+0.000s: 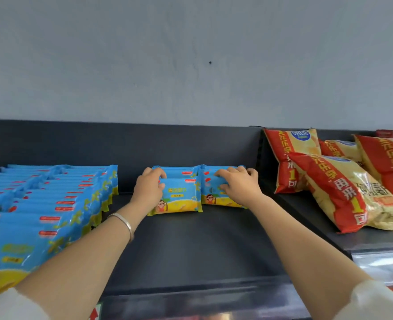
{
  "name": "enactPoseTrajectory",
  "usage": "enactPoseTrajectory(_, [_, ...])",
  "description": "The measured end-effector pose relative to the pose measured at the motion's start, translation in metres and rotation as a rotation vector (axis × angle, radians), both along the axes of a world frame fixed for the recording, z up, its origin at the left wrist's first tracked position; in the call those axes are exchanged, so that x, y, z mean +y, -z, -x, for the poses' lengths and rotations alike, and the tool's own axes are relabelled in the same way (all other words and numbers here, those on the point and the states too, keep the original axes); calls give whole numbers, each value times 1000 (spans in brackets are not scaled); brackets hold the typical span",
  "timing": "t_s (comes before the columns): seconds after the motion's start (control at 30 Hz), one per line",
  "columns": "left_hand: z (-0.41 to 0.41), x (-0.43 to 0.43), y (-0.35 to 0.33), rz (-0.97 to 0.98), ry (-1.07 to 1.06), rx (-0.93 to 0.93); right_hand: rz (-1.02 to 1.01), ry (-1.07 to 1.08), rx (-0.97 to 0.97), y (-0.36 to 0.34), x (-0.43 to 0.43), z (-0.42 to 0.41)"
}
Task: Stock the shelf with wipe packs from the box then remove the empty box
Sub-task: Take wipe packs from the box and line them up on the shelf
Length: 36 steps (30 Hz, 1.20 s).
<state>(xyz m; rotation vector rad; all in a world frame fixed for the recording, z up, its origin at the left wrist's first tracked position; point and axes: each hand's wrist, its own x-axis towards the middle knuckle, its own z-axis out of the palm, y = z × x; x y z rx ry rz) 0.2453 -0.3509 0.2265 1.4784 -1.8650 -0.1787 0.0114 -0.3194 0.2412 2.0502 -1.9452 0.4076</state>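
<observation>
Left grip (pixel 148 189), right grip (pixel 239 184) pinch rear wipe packs (pixel 181 199).

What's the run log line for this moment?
left hand: grips wipe pack | right hand: grips neighbouring pack | shelf: part stocked | box: unseen

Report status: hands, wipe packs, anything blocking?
Left grip holds left wipe packs, right grip holds right wipe packs, standing at shelf back. Box not in view. Snack bags to the right, apart; nothing blocking.
</observation>
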Motion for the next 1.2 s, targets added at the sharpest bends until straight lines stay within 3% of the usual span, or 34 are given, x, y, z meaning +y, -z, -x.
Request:
enactPoseTrajectory(0.27, [7, -11, 2, 172, -169, -259, 120, -28, 41, 9, -20, 3])
enactPoseTrajectory(0.47, [15, -9, 8, 234, -32, -670, 200, -42, 121, 16, -26, 1])
enactPoseTrajectory(0.87, [20, -16, 12, 297, -77, -714, 166, -171, 96, 23, -28, 0])
enactPoseTrajectory(1.2, [22, 7, -3, 295, -35, -664, 123, -101, 95, 7, -3, -4])
